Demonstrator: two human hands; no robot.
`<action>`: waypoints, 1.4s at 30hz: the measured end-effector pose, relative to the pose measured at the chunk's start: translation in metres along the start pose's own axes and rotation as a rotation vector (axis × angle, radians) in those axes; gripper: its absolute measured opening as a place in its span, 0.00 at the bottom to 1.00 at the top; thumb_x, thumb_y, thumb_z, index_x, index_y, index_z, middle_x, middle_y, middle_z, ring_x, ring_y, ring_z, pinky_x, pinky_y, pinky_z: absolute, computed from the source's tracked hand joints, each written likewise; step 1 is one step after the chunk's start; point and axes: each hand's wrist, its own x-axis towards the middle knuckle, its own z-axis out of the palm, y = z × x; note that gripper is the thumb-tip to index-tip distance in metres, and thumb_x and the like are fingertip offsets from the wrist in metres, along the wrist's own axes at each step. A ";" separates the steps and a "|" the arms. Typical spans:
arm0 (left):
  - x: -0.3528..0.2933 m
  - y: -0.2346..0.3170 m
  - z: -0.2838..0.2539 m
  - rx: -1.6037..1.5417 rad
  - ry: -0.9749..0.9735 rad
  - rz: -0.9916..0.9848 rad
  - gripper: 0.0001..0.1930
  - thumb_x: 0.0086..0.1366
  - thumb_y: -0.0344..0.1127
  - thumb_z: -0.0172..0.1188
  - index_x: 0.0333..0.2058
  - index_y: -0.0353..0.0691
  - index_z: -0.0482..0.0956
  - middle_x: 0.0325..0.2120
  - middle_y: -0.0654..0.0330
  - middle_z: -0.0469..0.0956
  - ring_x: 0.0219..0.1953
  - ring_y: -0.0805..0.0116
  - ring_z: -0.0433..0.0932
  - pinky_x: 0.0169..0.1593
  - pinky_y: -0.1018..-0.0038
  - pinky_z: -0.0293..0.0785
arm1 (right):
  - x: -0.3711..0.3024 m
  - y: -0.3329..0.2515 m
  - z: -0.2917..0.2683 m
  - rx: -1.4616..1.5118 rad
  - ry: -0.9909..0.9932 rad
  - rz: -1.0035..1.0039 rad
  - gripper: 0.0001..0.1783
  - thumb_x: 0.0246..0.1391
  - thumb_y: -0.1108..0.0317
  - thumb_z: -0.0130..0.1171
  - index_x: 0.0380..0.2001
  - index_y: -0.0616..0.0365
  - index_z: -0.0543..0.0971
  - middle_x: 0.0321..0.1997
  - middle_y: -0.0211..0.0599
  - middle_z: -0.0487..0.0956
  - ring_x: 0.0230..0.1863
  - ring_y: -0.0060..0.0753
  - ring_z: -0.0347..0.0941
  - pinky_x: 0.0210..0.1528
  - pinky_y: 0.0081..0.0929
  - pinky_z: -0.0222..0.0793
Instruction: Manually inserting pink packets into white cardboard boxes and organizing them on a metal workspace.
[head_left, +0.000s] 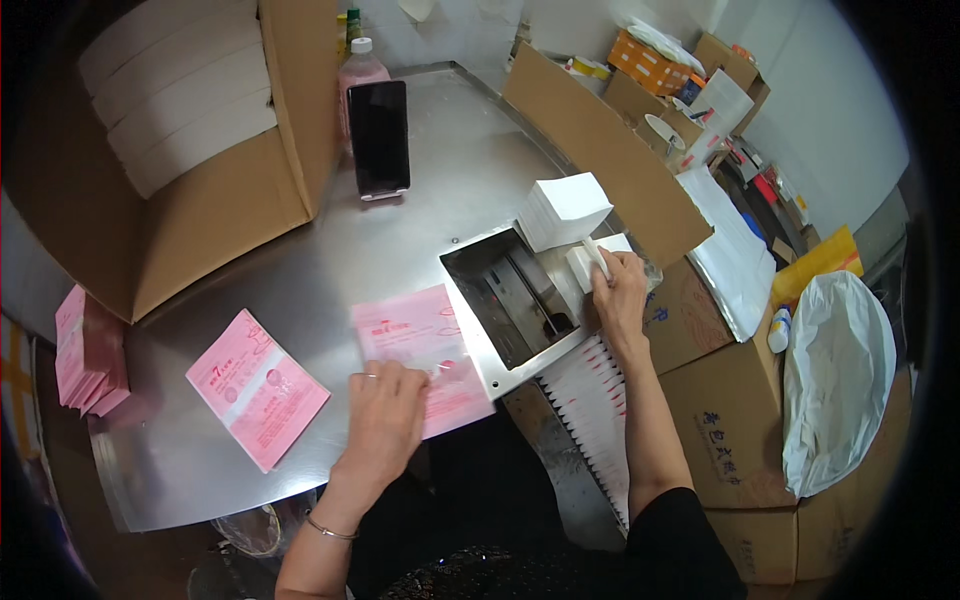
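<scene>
One pink printed pouch [403, 318]: flat on the steel table [440, 130], just left of the metal-framed opening [483, 352]
Left hand [388, 408]: fingers bent over the pouch; whether they pinch it, I cannot tell
Right hand [622, 292]: thumb and fingers closed on a white paper bundle [580, 268], right of the opening
Folded-paper block [562, 212]: at the opening's far right corner
Smartphone [378, 140]: propped upright
</scene>
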 end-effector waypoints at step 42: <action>0.008 0.011 -0.004 0.019 -0.107 -0.137 0.29 0.51 0.39 0.65 0.53 0.41 0.76 0.41 0.49 0.72 0.43 0.52 0.72 0.42 0.58 0.70 | -0.092 -0.148 -0.012 0.521 -0.304 -0.733 0.21 0.52 0.72 0.57 0.51 0.61 0.77 0.52 0.52 0.76 0.58 0.54 0.73 0.62 0.60 0.65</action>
